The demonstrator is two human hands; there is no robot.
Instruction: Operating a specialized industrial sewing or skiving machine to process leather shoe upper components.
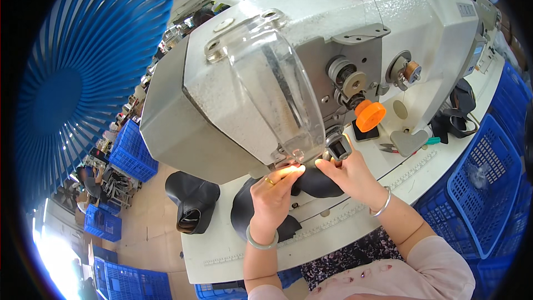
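My left hand (273,193), with a ring and a pale bangle, is at the needle area under the head of a white sewing machine (222,100). Its thumb and fingers are pressed together, and what they pinch is too small to make out. My right hand (351,173), wearing a silver bangle, comes in from the other side, fingertips closed close to the left ones. Part of its fingers is hidden by the machine's dark fitting (337,145). Beneath both hands lies a curved black leather-like piece (322,184) on the white sewing table (222,250).
Left on the table stands a folded black leather-like piece (193,200). An orange knob (370,115) juts from the machine. Small snips (390,148) and a phone (365,132) lie to the right. A blue crate (483,183) stands beside the table; a blue fan (61,100) is left.
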